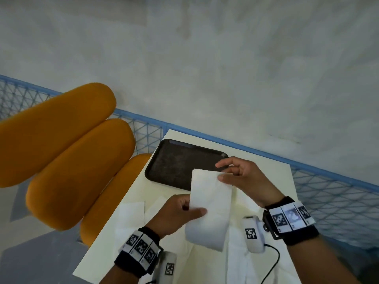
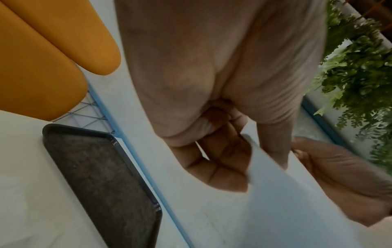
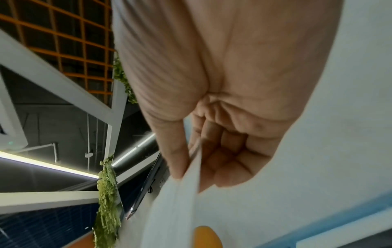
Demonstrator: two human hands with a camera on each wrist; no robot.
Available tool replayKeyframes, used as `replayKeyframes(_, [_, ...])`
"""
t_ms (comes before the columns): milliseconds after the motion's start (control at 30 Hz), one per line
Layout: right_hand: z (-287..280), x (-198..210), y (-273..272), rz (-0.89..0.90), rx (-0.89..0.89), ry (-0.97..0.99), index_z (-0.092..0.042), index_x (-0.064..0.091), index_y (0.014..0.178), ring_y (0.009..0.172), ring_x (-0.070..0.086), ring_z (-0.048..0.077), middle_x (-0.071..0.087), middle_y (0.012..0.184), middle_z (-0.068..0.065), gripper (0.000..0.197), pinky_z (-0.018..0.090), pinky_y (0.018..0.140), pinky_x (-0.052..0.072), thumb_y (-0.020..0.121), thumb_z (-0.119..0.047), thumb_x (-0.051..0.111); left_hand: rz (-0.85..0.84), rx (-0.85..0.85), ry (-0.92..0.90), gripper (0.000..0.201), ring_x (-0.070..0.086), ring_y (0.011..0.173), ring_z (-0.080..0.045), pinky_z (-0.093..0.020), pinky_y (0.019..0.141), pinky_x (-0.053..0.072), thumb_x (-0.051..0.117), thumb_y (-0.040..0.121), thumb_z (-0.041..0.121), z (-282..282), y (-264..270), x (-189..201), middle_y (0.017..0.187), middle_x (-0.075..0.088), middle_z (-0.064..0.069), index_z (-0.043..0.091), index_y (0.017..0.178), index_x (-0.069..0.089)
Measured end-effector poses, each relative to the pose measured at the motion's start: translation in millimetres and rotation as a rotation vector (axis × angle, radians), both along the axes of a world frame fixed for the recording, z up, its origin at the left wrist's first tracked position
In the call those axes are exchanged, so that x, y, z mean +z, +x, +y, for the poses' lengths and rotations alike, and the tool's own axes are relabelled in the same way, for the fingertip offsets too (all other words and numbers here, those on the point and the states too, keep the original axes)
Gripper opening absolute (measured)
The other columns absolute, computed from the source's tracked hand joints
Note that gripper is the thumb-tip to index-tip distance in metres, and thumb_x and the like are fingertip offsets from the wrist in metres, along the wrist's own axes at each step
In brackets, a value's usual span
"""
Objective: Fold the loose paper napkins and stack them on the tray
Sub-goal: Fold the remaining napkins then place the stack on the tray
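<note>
A white paper napkin (image 1: 209,203) hangs in the air above the table, folded lengthwise with its lower end curling over. My left hand (image 1: 180,214) pinches its left edge between thumb and fingers. My right hand (image 1: 238,177) pinches the upper right corner. The wrist views show the same napkin (image 2: 275,184) (image 3: 186,198) gripped between thumb and curled fingers. The dark tray (image 1: 176,162) (image 2: 101,176) lies flat just beyond the hands, with nothing on it. Loose napkins (image 1: 131,218) lie spread on the table under my hands.
The small white table (image 1: 266,177) stands against a blue mesh railing (image 1: 328,193). An orange padded chair (image 1: 61,152) stands left of it. A black cable (image 1: 272,261) runs over the table's near right part. Green plants (image 2: 360,67) hang at the right.
</note>
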State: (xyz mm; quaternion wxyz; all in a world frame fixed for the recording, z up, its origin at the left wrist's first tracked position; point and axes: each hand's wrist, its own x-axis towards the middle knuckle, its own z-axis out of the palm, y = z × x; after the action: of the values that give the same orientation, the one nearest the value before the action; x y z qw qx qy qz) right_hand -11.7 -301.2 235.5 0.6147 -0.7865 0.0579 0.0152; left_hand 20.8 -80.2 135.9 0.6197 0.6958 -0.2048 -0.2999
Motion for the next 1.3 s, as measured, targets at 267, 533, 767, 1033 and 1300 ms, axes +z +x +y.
replayKeyframes(267, [-29, -24, -11, -0.056, -0.294, 0.336, -0.016, 0.063, 0.123, 0.086, 0.069, 0.023, 0.075, 0.099, 0.012, 0.038, 0.038, 0.077, 0.054, 0.088, -0.021, 0.074, -0.002, 0.158, -0.035, 0.017, 0.075, 0.092, -0.016, -0.032, 0.082, 0.061, 0.071, 0.092, 0.030, -20, -6, 8, 0.101, 0.078, 0.003, 0.021, 0.106, 0.075])
replayKeyframes(533, [-12, -69, -44, 0.133, -0.020, 0.352, -0.018, 0.066, 0.126, 0.103, 0.070, 0.025, 0.074, 0.115, 0.006, 0.042, 0.041, 0.083, 0.059, 0.089, -0.039, 0.072, -0.026, 0.157, -0.011, 0.018, 0.073, 0.094, -0.015, -0.032, 0.081, 0.061, 0.069, 0.093, 0.035, -37, -18, 14, 0.102, 0.077, 0.004, 0.025, 0.108, 0.073])
replayKeyframes(767, [-37, -53, -40, -0.014, -0.093, 0.062, 0.001, 0.069, 0.095, 0.068, 0.059, 0.025, 0.066, 0.078, 0.011, 0.032, 0.028, 0.057, 0.048, 0.095, -0.031, 0.067, -0.008, 0.137, -0.008, 0.018, 0.074, 0.091, -0.019, -0.032, 0.080, 0.061, 0.070, 0.092, 0.033, -49, -38, 15, 0.099, 0.077, -0.001, 0.019, 0.101, 0.076])
replayKeyframes(1033, [-59, -32, -55, -0.058, -0.018, 0.203, -0.015, 0.069, 0.115, 0.069, 0.057, 0.018, 0.067, 0.084, 0.007, 0.019, 0.027, 0.055, 0.044, 0.101, -0.018, 0.058, -0.002, 0.201, -0.073, 0.013, 0.073, 0.095, -0.015, -0.032, 0.083, 0.060, 0.066, 0.095, 0.030, -65, -55, 28, 0.103, 0.077, 0.002, 0.027, 0.103, 0.076])
replayKeyframes(1300, [-59, -39, -73, -0.097, -0.008, 0.289, -0.013, 0.065, 0.117, 0.078, 0.063, 0.028, 0.071, 0.101, 0.023, 0.022, 0.034, 0.062, 0.051, 0.096, -0.008, 0.064, 0.026, 0.372, -0.116, 0.017, 0.070, 0.097, -0.025, -0.043, 0.086, 0.059, 0.062, 0.097, 0.033, -78, -59, 44, 0.100, 0.076, -0.002, 0.023, 0.100, 0.076])
